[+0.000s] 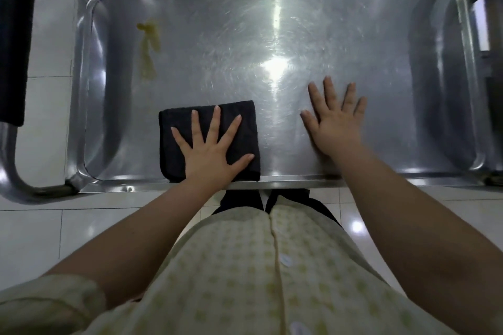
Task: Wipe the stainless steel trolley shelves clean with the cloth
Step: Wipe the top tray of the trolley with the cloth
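I see my left hand (211, 149) spread flat, fingers straight and wide, pressing the folded black cloth (204, 119) onto the trolley shelf (272, 35) by its near rim. My right hand (336, 122) lies flat with splayed fingers on bare steel beside it, holding nothing. A yellow smear (148, 46) marks the far left of the shelf, and a dark towel (13, 35) hangs over the left handle.

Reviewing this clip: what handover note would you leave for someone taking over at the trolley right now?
Left hand: flat, fingers spread, pressing the folded black cloth on the shelf near its front edge.
Right hand: open, flat on bare steel beside it.
Done: cannot tell.
Left: yellowish smear at far left is unwiped; other shelves not in view.
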Demonstrator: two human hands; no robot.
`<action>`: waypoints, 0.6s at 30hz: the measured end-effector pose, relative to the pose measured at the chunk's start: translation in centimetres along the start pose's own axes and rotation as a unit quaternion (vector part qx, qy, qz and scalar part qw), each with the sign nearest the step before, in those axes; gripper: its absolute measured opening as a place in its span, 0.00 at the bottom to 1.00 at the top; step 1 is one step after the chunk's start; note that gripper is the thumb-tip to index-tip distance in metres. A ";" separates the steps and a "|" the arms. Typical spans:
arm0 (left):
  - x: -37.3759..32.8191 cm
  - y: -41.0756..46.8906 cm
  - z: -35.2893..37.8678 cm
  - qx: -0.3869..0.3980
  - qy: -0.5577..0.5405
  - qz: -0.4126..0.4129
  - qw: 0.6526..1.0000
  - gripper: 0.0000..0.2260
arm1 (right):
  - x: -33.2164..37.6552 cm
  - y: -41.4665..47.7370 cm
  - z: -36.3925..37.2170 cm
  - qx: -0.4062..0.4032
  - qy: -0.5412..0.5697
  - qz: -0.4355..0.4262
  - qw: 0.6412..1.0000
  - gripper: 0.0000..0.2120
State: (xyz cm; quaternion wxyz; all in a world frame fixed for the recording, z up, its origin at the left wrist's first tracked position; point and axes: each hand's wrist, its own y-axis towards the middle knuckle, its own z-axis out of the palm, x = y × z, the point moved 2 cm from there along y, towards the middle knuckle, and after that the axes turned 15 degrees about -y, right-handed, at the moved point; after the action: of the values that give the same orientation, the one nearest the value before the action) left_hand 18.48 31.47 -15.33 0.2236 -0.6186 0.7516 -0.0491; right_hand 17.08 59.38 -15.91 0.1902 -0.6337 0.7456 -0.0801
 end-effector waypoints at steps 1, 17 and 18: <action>-1.1 0.1 0.2 0.002 0.000 0.009 1.000 0.38 | 0.1 0.0 0.1 -0.002 0.001 0.000 1.000 0.31; 4.6 2.2 -3.1 -0.012 -0.023 -0.048 0.999 0.38 | 0.1 -0.3 -0.1 -0.021 0.021 0.000 1.000 0.27; 6.2 2.4 -3.8 -0.009 -0.018 -0.048 0.999 0.38 | 0.1 -0.3 -0.2 -0.011 0.017 0.004 1.000 0.27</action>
State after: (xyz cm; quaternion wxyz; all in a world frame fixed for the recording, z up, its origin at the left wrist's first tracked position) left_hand 13.93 25.37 -14.47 0.2290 -0.6565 0.7176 -0.0414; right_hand 17.25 59.22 -15.69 0.1707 -0.6316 0.7519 -0.0814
